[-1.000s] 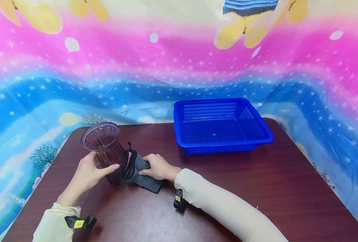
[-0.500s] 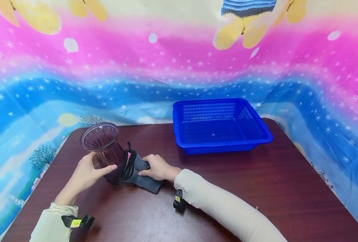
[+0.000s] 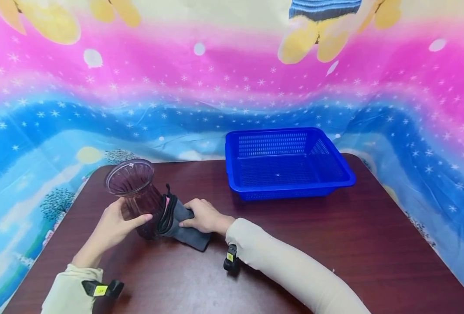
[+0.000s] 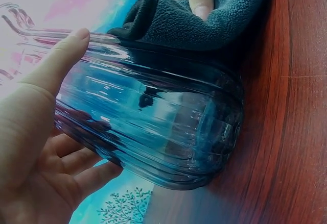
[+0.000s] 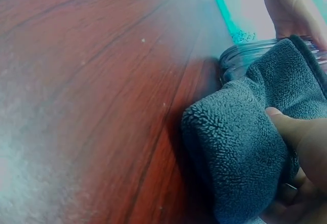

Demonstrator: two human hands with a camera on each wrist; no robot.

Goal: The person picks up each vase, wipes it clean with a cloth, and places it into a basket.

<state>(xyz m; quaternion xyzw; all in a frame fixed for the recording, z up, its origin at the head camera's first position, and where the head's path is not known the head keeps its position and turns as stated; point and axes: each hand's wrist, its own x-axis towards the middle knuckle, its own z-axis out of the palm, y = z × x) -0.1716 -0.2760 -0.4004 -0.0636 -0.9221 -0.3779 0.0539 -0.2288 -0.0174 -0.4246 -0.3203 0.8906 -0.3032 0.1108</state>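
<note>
A purple-tinted ribbed glass vase (image 3: 141, 198) with a flared rim stands on the left part of the table. My left hand (image 3: 116, 222) grips its side, thumb across the front and fingers behind, as the left wrist view also shows. In my right hand (image 3: 204, 216) is a folded dark grey towel (image 3: 188, 237) with black edging, pinched between thumb and fingers. The towel (image 5: 240, 142) lies against the right side of the vase, low down, and its pile shows plainly in the right wrist view. Part of the right fingers is hidden behind the cloth.
A blue perforated plastic basket (image 3: 290, 190) stands at the back right of the brown wooden table (image 3: 333, 244). A patterned cloth backdrop (image 3: 200, 100) hangs behind and along both sides. Each sleeve carries a small black wrist camera (image 3: 230, 258).
</note>
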